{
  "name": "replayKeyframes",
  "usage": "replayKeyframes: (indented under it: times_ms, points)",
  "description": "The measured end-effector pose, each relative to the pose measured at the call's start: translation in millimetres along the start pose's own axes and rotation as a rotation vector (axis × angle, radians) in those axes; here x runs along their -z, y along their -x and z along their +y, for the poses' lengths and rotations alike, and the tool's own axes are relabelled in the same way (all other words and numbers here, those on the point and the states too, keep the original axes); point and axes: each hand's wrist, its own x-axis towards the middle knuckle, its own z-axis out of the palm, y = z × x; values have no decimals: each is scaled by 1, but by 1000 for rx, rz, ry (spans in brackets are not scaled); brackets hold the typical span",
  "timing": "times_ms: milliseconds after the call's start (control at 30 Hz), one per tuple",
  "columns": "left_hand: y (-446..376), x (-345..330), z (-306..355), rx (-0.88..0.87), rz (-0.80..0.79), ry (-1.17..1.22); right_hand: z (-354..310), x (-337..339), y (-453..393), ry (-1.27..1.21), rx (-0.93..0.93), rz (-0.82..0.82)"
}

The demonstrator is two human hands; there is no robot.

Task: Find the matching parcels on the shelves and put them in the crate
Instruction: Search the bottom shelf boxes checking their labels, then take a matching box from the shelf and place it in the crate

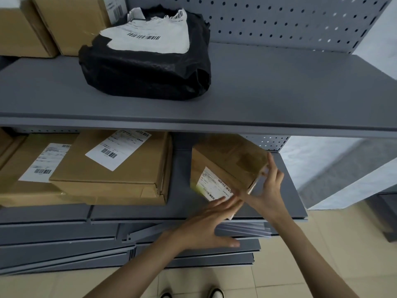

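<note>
Gripping small cardboard parcel (pixel 227 166), tilted, lower grey shelf (pixel 180 168), right end | right hand (pixel 269 186) fingers clasp its side | left hand (pixel 206 226) fingers spread under its label | beige tiled floor (pixel 322 244) below.

Both forearms are bare to the frame's lower edge, with no sleeves. The left hand (pixel 206 226) and right hand (pixel 267 190) are ungloved. Two shoes (pixel 216 293) with white toes and dark edging.

We see a grey upper shelf (pixel 279 87) carrying a black bag parcel (pixel 146 67) and cardboard boxes (pixel 64 22), a lower shelf (pixel 182 209) carrying flat cartons (pixel 111 168).
</note>
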Motion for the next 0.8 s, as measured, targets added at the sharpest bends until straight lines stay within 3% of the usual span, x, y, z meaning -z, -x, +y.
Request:
replayKeyframes:
  times_ms: [67, 133, 333, 467, 633, 800]
  points:
    - [-10, -2, 8, -78, 57, -28, 1, -5, -3, -19, 29, 21]
    - [-14, 0, 4, -42, 173, 16, 7, -8, -8, -22, 31, 23]
    - [-7, 35, -43, 351, 662, 88, 37, -6, -18, -179, -181, -58]
    - [-23, 56, -65, 548, 571, 437, 60, -19, -20, -175, -303, -231]
    - [-42, 49, -80, 570, 386, 611, 73, -36, -24, -260, -383, -330]
    - [-46, 42, -79, 543, 453, 658, 79, -36, -22, -305, -341, -341]
